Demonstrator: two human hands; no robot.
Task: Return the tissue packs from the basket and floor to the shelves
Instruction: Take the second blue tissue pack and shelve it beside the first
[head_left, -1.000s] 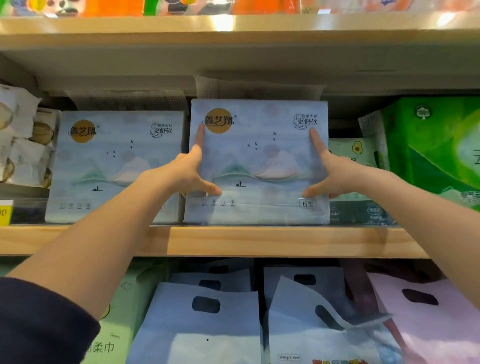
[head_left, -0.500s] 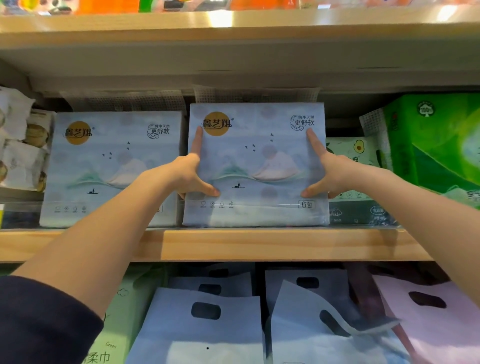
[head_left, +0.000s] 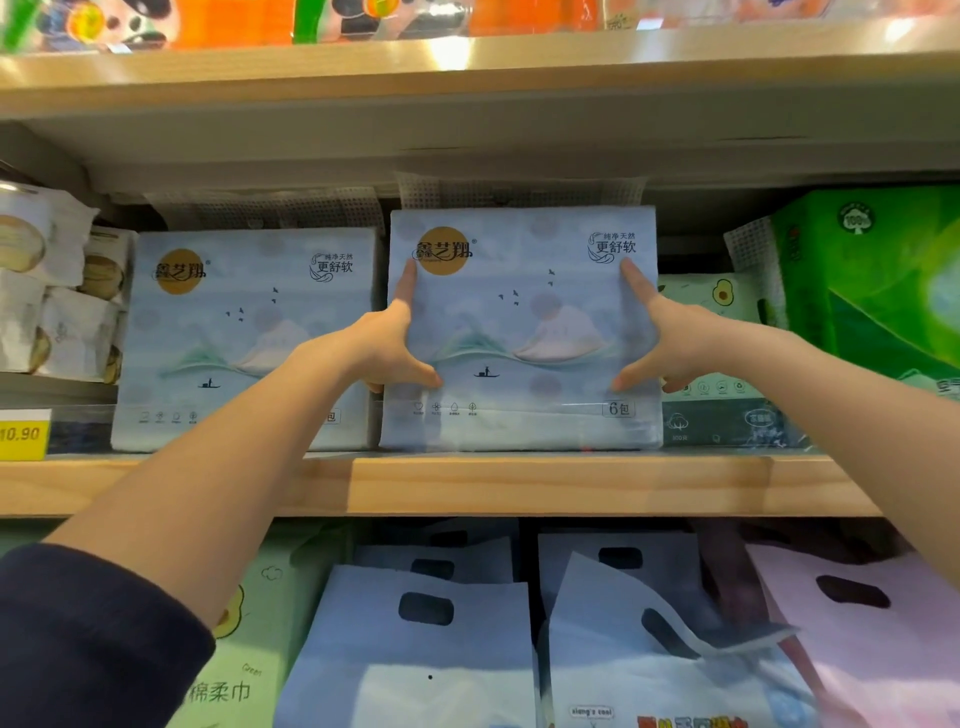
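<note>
Splaying fingers (head_left: 408, 283), left hand (head_left: 382, 345) and right hand (head_left: 672, 338) clamp the tissue pack (head_left: 524, 322).

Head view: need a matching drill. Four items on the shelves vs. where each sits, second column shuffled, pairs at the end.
Things
1. held tissue pack
2. twin tissue pack
3. green pack
4. yellow price tag

Places
A. far left, at the front of the middle shelf
B. between the left hand and the right hand
C. right end of the middle shelf
D. standing beside the held one, on its left

Pairs: 1-B, 2-D, 3-C, 4-A
</note>
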